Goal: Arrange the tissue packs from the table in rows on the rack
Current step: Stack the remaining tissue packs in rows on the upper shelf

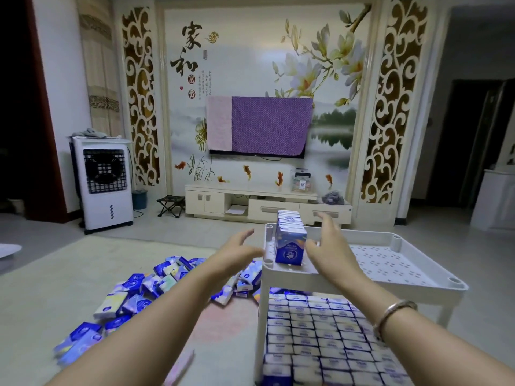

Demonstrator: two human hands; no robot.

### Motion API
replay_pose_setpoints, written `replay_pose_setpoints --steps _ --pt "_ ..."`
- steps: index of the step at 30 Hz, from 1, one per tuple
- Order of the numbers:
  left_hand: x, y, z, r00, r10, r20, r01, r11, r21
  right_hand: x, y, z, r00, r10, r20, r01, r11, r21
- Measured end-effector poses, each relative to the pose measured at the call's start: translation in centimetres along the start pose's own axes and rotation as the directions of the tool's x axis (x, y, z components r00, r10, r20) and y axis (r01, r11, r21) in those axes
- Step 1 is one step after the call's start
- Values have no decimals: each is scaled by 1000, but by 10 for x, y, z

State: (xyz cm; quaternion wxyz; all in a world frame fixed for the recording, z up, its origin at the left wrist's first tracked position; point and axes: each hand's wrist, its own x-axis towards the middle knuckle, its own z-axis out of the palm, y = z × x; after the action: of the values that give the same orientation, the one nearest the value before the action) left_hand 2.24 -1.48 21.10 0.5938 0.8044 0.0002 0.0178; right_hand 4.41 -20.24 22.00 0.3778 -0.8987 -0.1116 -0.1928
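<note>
where upright, blue tissue packs (pixel 289 240) gleam

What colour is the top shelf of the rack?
White, with small perforations; the top shelf shows best in the head view.

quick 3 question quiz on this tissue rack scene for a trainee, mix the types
1. True or false: the rack's top shelf is already full of tissue packs.
2. Which shelf is packed in full rows? A) lower shelf B) top shelf
3. Fill in: the loose packs lie to the ___ of the rack.

Key: 1 false, it bears only one row of packs, between the left hand and right hand. 2 A. 3 left.
</note>
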Motion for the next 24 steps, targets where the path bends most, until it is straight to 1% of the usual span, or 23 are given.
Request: replay_pose_setpoints --steps 2,5,7,9,10,12,14,17,19,21,23,24 --pt "-14 -6 -16 997 54 -53 -56 998 -40 -11 -13 2 990 -124 -64 124 992 8" --pt "-35 -28 -45 982 66 -179 -79 994 -69 -31 -52 17 953 -282 -112 290 955 63" --pt "-49 -55 -68 961 24 -277 -51 994 -92 -46 -81 38 923 -378 -70 384 918 99" --pt "-57 -89 -92 925 -45 -377 -4 992 -129 -58 -103 68 884 -466 22 460 878 132" --pt "-62 -108 -103 904 -79 -420 23 990 -136 -63 -109 87 870 -487 73 473 868 149" --pt "-72 -143 -126 859 -134 -494 95 990 -103 -68 -111 129 859 -485 165 461 872 163" --pt "-79 -175 -148 823 -152 -547 154 987 -42 -67 -103 172 862 -436 260 411 900 146" --pt "-82 -214 -183 809 -162 -565 266 958 108 -58 -84 229 862 -310 401 298 950 94" --pt "-79 -238 -203 818 -184 -545 372 892 258 -49 -73 265 857 -262 445 258 964 70" --pt "-74 -262 -215 829 -239 -506 472 785 402 -43 -68 297 834 -251 491 250 966 70" --pt "-66 -284 -220 823 -271 -500 520 715 468 -40 -68 329 798 -251 547 238 966 98" --pt "-62 -293 -221 820 -273 -504 526 708 471 -40 -70 344 784 -238 573 212 971 114"
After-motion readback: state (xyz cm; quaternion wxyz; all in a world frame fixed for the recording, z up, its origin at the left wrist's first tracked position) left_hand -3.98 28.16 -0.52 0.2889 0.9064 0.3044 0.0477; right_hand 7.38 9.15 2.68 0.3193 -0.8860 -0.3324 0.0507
